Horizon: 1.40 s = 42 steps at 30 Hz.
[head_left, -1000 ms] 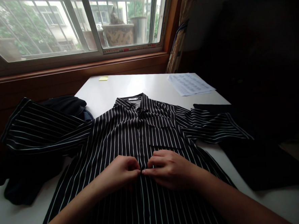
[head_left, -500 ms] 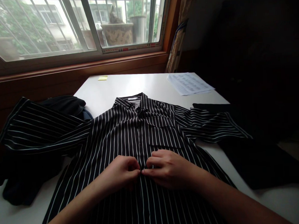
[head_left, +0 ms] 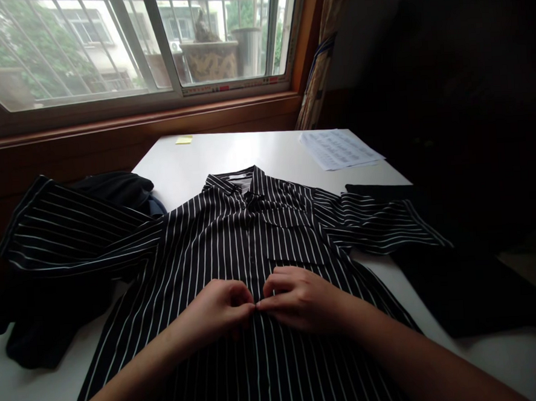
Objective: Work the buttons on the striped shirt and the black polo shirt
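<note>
A black shirt (head_left: 207,240) with white stripes lies face up, its collar away from me and its short sleeves spread to both sides. At the middle of its front, my left hand (head_left: 224,303) pinches the placket between thumb and fingers. My right hand (head_left: 301,298) pinches the same strip from the other side, the fingertips of both hands nearly touching. Whatever button or buttonhole lies between them is hidden by the fingers. Above the hands the placket runs closed toward the collar. A chest pocket (head_left: 293,244) shows right of the placket.
The shirt rests on a white table (head_left: 274,148). Dark clothes (head_left: 44,329) are heaped at the left, under a sleeve. Another dark cloth (head_left: 464,291) hangs over the right edge. Printed sheets (head_left: 340,149) and a yellow sticky note (head_left: 184,140) lie at the far end, below a window.
Both pinching hands have shifted very slightly, the left fingertips a little to the right, and have come closer together at the placket. The shirt lies nearly as before.
</note>
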Each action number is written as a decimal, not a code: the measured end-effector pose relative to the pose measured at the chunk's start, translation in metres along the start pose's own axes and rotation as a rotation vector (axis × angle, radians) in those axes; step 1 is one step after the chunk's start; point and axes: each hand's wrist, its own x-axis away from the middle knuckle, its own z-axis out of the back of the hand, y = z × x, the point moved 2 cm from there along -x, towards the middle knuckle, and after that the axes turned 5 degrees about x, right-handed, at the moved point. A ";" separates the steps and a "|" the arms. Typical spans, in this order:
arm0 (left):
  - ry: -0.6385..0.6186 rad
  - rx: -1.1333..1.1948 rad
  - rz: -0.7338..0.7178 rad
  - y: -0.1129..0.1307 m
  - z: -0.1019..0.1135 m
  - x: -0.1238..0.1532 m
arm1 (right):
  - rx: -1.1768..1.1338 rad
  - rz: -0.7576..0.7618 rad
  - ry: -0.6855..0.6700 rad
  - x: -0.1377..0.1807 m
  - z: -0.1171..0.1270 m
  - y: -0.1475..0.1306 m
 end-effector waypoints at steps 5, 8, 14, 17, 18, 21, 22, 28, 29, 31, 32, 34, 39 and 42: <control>0.013 -0.021 -0.019 0.001 0.000 0.000 | -0.026 -0.004 0.041 -0.001 -0.004 0.002; 0.033 -0.045 -0.051 0.001 -0.001 0.000 | -0.037 -0.014 0.055 -0.003 -0.006 0.002; 0.079 -0.146 -0.120 0.003 -0.003 -0.001 | -0.069 -0.073 0.043 -0.006 -0.009 0.002; 0.105 -0.210 -0.162 0.003 -0.002 0.000 | -0.115 -0.140 0.017 -0.006 -0.011 0.003; 0.115 -0.231 -0.177 0.003 -0.001 0.000 | -0.121 -0.161 0.003 -0.005 -0.011 0.004; 0.137 -0.277 -0.210 0.004 -0.001 0.001 | -0.103 -0.193 -0.065 -0.006 -0.010 0.003; 0.142 -0.286 -0.221 0.004 -0.001 0.002 | -0.095 -0.198 -0.088 -0.006 -0.009 0.002; 0.138 -0.299 -0.277 0.006 -0.001 0.004 | -0.140 -0.226 -0.120 -0.009 -0.005 0.000; 0.131 -0.301 -0.285 0.007 0.000 0.004 | -0.153 -0.228 -0.114 -0.009 -0.005 0.001; 0.148 -0.315 -0.311 0.008 0.003 0.005 | -0.172 -0.233 -0.093 -0.008 -0.005 0.002; 0.175 -0.327 -0.332 0.009 0.006 0.006 | -0.182 -0.233 -0.080 -0.008 -0.005 0.003; 0.244 -0.355 -0.389 0.010 0.011 0.007 | -0.202 -0.230 -0.057 -0.006 -0.005 0.005; 0.280 -0.439 -0.523 0.006 0.017 0.007 | -0.234 -0.230 -0.034 -0.002 -0.002 0.008; 0.267 -0.499 -0.552 0.003 0.016 0.006 | -0.240 -0.226 -0.019 -0.002 0.000 0.009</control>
